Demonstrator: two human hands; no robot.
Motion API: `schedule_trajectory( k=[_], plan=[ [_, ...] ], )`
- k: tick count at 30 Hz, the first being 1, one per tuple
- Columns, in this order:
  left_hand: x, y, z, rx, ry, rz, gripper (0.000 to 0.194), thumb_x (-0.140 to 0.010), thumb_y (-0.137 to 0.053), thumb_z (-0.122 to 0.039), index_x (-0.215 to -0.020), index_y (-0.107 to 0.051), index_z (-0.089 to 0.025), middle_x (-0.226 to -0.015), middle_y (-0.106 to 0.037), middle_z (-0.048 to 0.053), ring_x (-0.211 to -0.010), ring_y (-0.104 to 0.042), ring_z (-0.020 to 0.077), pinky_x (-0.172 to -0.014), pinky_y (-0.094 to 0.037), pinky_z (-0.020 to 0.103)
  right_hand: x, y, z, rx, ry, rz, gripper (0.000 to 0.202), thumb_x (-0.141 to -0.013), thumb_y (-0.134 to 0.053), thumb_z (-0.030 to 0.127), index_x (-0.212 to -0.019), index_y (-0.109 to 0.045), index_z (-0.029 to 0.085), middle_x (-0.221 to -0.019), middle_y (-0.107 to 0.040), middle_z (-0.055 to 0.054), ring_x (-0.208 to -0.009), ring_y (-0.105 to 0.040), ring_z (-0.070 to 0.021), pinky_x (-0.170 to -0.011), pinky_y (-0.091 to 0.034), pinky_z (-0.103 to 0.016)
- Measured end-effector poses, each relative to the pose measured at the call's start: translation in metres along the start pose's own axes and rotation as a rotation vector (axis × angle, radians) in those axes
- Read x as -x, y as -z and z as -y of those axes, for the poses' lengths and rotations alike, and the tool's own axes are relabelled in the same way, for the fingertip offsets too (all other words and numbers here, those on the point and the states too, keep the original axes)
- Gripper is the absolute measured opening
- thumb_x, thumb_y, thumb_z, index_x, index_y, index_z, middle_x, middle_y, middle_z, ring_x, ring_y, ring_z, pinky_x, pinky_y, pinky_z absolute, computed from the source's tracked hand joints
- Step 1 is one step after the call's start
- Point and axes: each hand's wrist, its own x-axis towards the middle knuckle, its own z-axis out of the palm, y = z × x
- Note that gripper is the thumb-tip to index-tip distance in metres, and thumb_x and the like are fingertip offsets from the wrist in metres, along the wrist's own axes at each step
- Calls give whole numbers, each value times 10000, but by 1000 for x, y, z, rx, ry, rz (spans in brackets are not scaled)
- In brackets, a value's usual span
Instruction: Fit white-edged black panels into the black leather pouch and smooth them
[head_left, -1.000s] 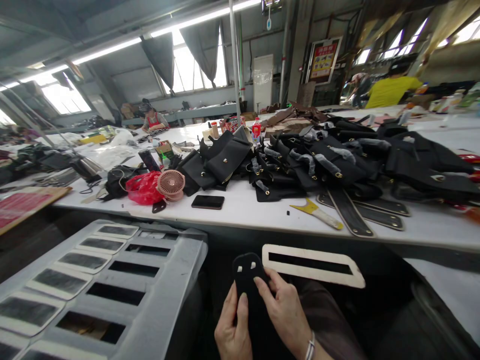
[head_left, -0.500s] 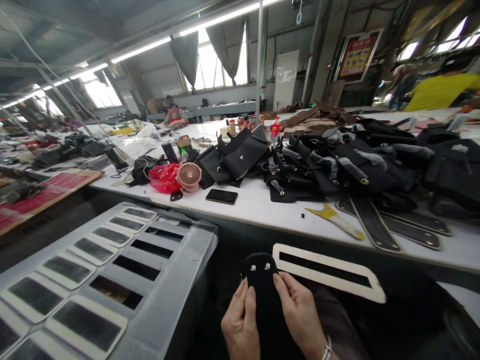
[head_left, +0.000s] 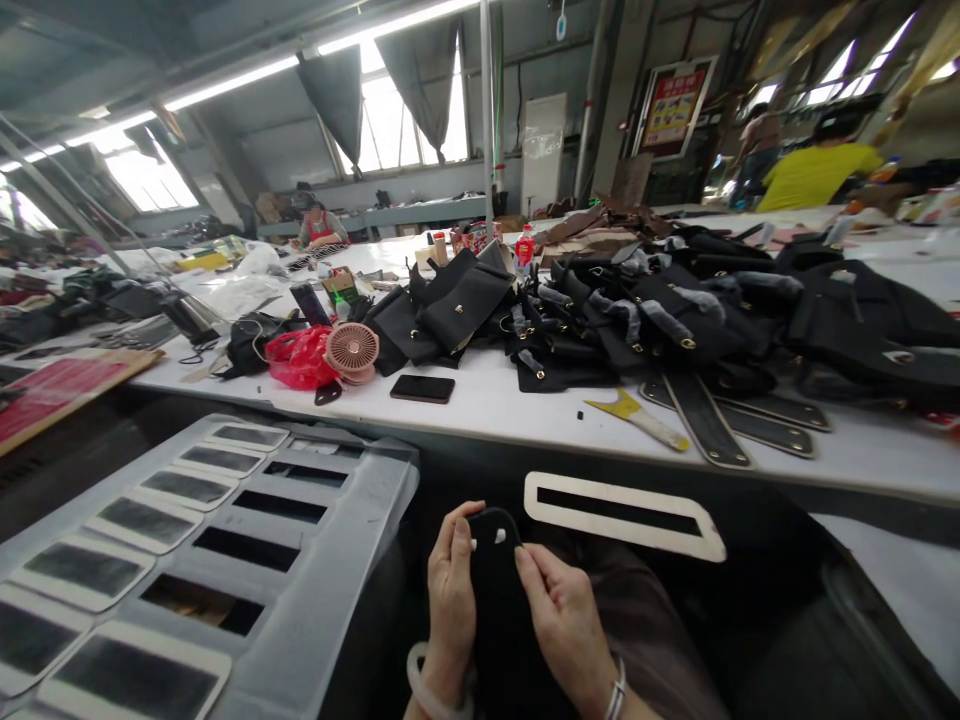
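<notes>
A black strap-like piece [head_left: 498,590] with a rounded top end and two small white spots near that end is held upright in front of me. My left hand [head_left: 453,585] grips its left edge, thumb and fingers closed near the top. On the opposite edge, my right hand [head_left: 562,610] pinches the piece a little lower. Its lower part runs down out of view against dark clothing. Just beyond my right hand lies a cream-bordered frame [head_left: 536,497] with a long slot in it.
At left, a grey slotted board [head_left: 352,540] carries several pale-edged dark panels [head_left: 135,672]. Across the white table [head_left: 480,425] lie a phone [head_left: 422,388], a pink fan [head_left: 352,350], a yellow-and-white tool [head_left: 637,417], black straps [head_left: 709,420] and heaped black bag parts [head_left: 585,340]. People sit farther back.
My left hand has moved up to the top left edge of the black piece, which has turned slightly. The whole view has shifted, so the table things appear farther left.
</notes>
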Motion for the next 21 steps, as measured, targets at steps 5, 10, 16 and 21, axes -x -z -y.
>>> schedule_trajectory(
  k=[5, 10, 16, 21],
  plan=[
    [-2, 0, 7, 1, 20, 0, 446, -965, -321, -511, -1072, -626, -204, -1018, -689, 48, -884, -628, 199, -825, -465, 301, -1, -1, -6, 41, 22, -15, 493, -950, -348, 554, -669, -520, 188, -588, -479, 1, -534, -410, -134, -519, -292, -264],
    [-5, 4, 10, 2, 22, -21, 462, -964, -311, -516, -1060, -644, -210, -1065, -686, 56, -982, -620, 222, -915, -440, 330, -7, 5, -7, 82, -4, 71, 501, -956, -307, 576, -673, -490, 205, -595, -468, 10, -543, -428, -143, -528, -291, -269],
    [-3, 0, 9, 9, 14, -1, 435, -962, -332, -518, -1064, -636, -225, -1070, -683, 53, -1018, -605, 223, -902, -437, 325, -32, 13, 1, 332, 49, 57, 456, -924, -360, 627, -734, -470, 228, -607, -507, 16, -571, -498, -174, -576, -300, -287],
    [-3, -6, 7, -53, -8, -34, 434, -969, -305, -518, -1010, -628, -231, -1052, -669, 48, -1020, -578, 218, -859, -424, 317, -39, 3, -2, 364, 83, 76, 435, -933, -336, 615, -736, -428, 239, -609, -512, 12, -557, -514, -184, -553, -296, -288]
  ],
)
